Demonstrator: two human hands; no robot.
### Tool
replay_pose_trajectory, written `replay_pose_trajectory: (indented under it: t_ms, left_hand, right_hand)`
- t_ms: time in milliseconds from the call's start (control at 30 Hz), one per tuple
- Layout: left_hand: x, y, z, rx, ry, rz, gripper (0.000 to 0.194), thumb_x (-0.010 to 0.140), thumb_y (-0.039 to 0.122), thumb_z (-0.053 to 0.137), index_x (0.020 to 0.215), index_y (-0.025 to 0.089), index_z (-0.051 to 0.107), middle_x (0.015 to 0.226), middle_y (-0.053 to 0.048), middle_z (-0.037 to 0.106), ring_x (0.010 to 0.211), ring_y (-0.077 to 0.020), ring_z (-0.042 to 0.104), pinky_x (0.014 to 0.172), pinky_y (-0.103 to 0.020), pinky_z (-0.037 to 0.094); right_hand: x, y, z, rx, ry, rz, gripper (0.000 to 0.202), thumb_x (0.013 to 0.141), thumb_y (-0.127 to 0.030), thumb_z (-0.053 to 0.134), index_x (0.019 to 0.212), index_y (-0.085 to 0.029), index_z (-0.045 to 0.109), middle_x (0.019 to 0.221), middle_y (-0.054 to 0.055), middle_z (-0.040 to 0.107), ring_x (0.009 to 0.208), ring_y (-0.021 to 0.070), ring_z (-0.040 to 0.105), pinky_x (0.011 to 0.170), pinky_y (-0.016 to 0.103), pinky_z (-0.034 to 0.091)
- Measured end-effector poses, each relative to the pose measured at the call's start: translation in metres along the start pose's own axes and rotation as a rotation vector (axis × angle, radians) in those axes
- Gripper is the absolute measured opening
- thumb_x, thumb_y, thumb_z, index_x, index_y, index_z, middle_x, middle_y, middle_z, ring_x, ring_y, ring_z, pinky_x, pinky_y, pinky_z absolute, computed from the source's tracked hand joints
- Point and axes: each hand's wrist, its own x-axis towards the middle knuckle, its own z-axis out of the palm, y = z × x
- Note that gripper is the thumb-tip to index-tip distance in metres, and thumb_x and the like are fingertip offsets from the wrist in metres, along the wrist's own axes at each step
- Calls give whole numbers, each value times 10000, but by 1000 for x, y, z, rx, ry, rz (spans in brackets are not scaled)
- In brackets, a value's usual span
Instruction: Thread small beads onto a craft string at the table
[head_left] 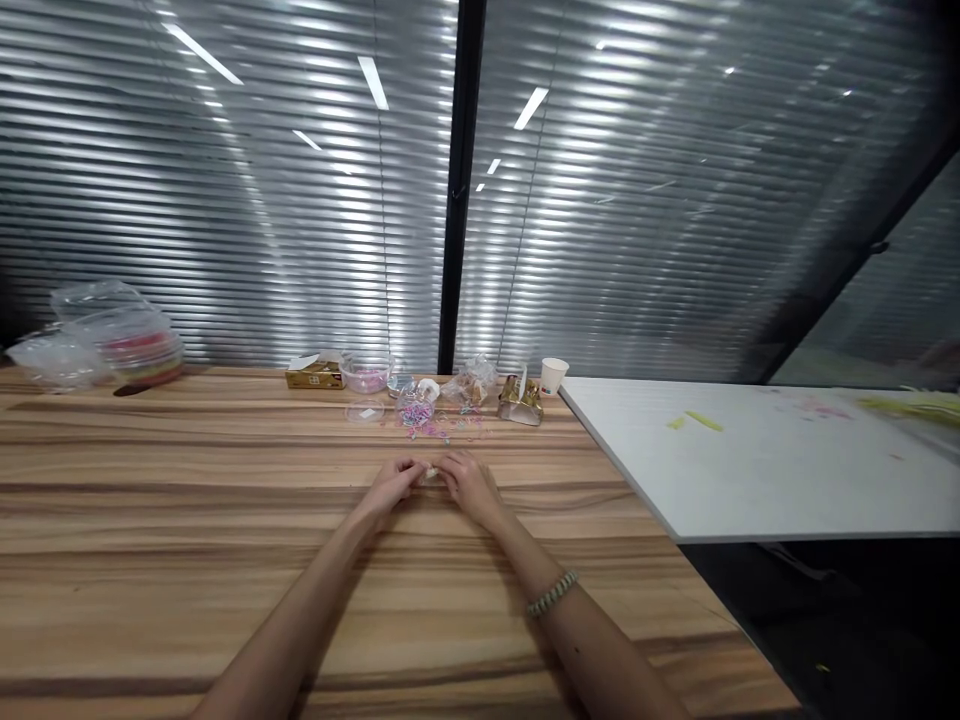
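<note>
- Woodgrain table [187,570]: best to work low over it, so drops land close.
- L hand [396,482] & R hand [466,480], approx 9 & 3 o'clock of pale piece [430,473]: both pinch it narrowly; light, even pressure prob. best.
- Pastel bits [417,413], approx 12 o'clock: avoid knocking.
- Pale piece: btwn fingertips, details unclear.

We look down on two bare forearms reaching across a wood-grain desk [150,560]. The left hand [397,482] and right hand [468,484] meet, fingertips pinching a small pale object [430,473] too tiny for us to identify. A beaded bracelet [553,594] circles the right forearm. Just beyond the hands we find scattered pink and purple bits [429,431], then clear containers, a gold box [315,375] and a white paper cup [554,374]. Slatted blinds [225,220] fill the background; a white desk [795,470] adjoins at right.
</note>
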Motion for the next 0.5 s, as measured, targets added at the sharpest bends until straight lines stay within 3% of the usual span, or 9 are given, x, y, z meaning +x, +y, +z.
replay_pose_trajectory:
  t_ms: [500]
  left_hand:
    - [-1, 1, 0, 22, -7, 6, 320, 591, 448, 616, 559, 167, 468, 527, 48, 386, 480, -72, 296, 447, -222, 153]
  right_hand:
    - [1, -1, -1, -7, -27, 17, 236, 870, -159, 469, 1020, -250, 627, 955, 25, 628, 915, 151, 539, 756, 213, 400]
